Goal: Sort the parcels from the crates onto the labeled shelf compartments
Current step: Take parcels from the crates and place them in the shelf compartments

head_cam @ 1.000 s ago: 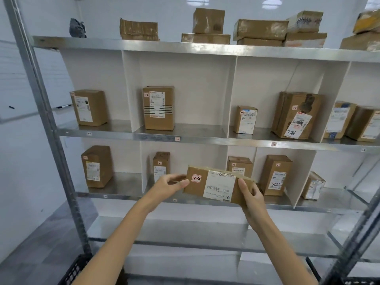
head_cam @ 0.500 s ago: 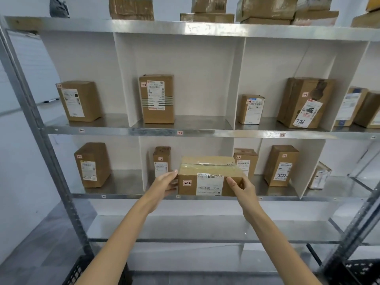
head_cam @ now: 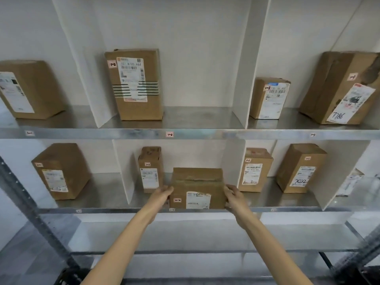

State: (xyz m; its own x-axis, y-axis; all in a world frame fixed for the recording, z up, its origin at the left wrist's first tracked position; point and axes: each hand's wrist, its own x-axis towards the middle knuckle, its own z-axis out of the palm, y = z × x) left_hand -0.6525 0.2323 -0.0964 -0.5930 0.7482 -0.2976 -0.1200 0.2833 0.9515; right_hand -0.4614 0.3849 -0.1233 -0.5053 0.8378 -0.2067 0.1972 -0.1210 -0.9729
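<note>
At lower centre of the frame, the left hand [head_cam: 161, 195] curls its fingers against the left side of a brown cardboard parcel with a white label [head_cam: 197, 186]. The parcel sits at the front of the grey metal shelf [head_cam: 123, 210], in the middle compartment. The right hand [head_cam: 234, 197] grips the parcel's right side.

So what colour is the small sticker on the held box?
Pink sticker on the box, head view.
</note>
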